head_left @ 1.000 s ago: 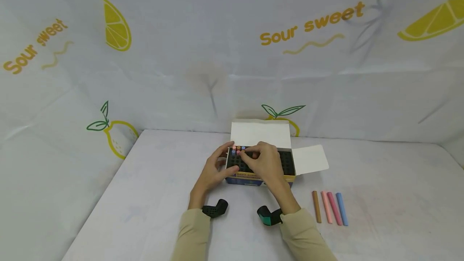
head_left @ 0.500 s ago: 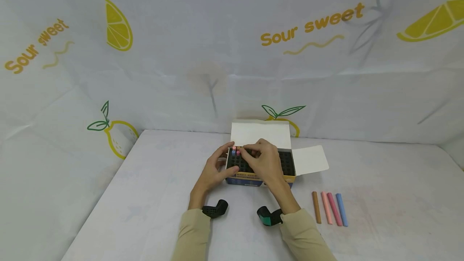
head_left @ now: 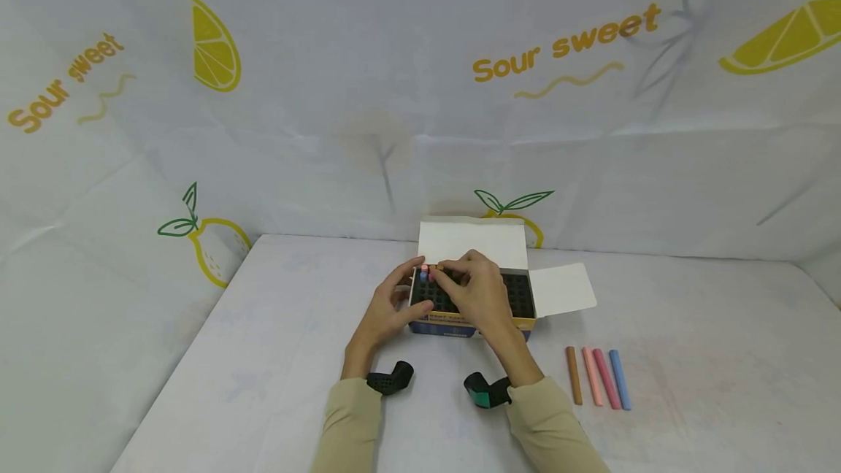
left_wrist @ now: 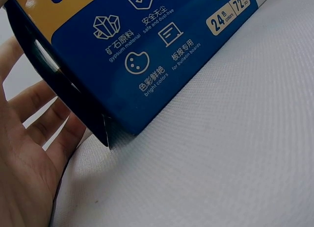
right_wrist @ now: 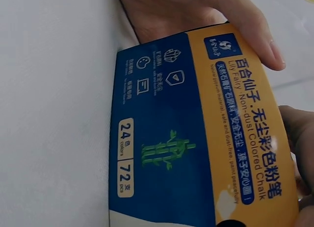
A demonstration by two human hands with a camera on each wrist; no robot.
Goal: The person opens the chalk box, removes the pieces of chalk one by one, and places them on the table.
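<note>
Left hand (head_left: 386, 309) held the left end of the chalk box (head_left: 447, 327) — thumb over the near edge, fingers along the end to the far corner. White table (head_left: 263, 356) underneath both. Between the hands, a few chalk tips, including a blue tip (head_left: 423, 277) and a pink tip (head_left: 424, 268), showed in the box's black tray (head_left: 522, 294). White back flap (head_left: 473, 239) stood up beyond the hands. Right hand (head_left: 482, 294) was over the tray, fingers bent, thumb and forefinger tips nearly together just beside those tips — couldn't tell if a stick was pinched there. White side flap (head_left: 561, 289) stuck out right of that hand. Right of its wrist, four sticks lay side by side: brown chalk (head_left: 574, 375), light pink chalk (head_left: 592, 376), dark pink chalk (head_left: 607, 378), blue chalk (head_left: 620, 379).
</note>
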